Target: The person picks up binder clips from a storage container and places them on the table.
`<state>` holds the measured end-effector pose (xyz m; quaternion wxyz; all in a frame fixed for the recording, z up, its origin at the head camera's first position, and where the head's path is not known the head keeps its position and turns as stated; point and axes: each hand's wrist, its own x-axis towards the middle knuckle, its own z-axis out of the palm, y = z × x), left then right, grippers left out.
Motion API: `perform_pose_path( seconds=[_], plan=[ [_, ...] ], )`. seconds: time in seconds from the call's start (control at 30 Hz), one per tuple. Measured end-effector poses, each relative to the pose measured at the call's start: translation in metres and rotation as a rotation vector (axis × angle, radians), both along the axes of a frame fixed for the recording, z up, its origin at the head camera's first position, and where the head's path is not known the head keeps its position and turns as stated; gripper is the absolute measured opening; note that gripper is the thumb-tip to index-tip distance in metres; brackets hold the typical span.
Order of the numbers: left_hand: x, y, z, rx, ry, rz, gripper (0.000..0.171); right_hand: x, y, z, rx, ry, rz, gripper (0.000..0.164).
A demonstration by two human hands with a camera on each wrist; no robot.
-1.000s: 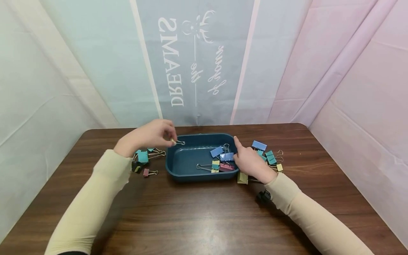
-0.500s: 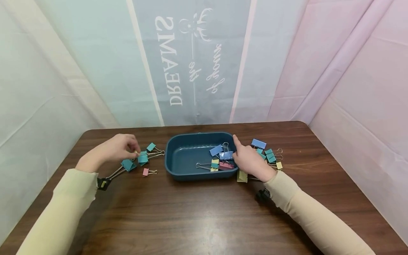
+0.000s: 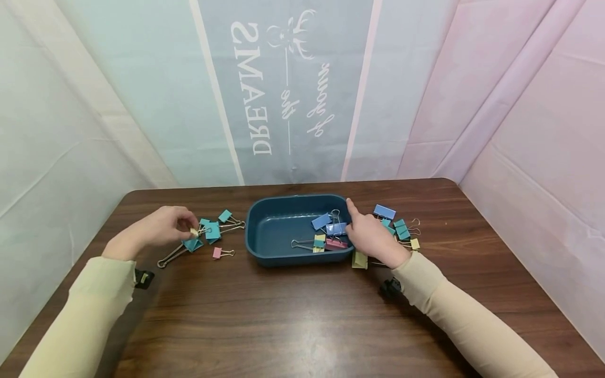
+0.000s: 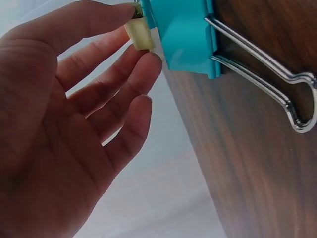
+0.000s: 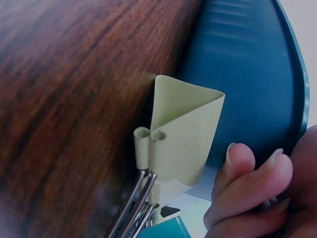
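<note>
In the head view, my left hand (image 3: 160, 231) pinches a small pale yellow binder clip (image 3: 194, 231) between thumb and fingers, right at a teal binder clip (image 3: 192, 244). Seen from the left wrist, the yellow clip (image 4: 140, 34) is at the thumb tip beside the teal clip (image 4: 185, 37). My right hand (image 3: 373, 239) holds the right rim of a dark blue plastic bin (image 3: 279, 261), index finger lying along it. Blue binder clips (image 3: 336, 229), a pink one (image 3: 335, 244) and a yellow one (image 3: 319, 249) lie in the bin's right half.
Left of the bin lie a small pink clip (image 3: 217, 253) and more teal clips (image 3: 225, 216). To its right are a blue clip (image 3: 385, 212), teal clips (image 3: 402, 230) and a large yellow clip (image 3: 360, 260) against the bin wall. A curtain (image 3: 293, 94) hangs behind the table.
My left hand has moved left from above the bin's left rim to the teal clips, with the small yellow clip in its fingers. The right hand and bin have stayed put.
</note>
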<state>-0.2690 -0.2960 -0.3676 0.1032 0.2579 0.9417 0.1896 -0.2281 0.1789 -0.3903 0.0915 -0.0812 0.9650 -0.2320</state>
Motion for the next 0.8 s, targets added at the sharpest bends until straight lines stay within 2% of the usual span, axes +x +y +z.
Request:
perform_pose_path(
  seconds=[0.23,0.4,0.6,0.8],
  plan=[
    [-0.004,0.003,0.006,0.015,0.004,-0.007,0.017,0.001,0.001,0.001,-0.009,-0.010,0.001,0.071],
    [-0.006,0.017,0.015,0.044,0.001,-0.037,0.018,0.000,0.000,0.002,-0.008,-0.009,0.000,0.071],
    [-0.010,0.052,0.030,0.048,-0.018,-0.100,0.016,0.000,0.000,0.003,0.004,-0.013,-0.002,0.071],
    [-0.022,0.105,0.051,0.038,0.018,-0.209,0.013,0.001,0.000,0.003,-0.005,-0.015,-0.006,0.071]
  ],
)
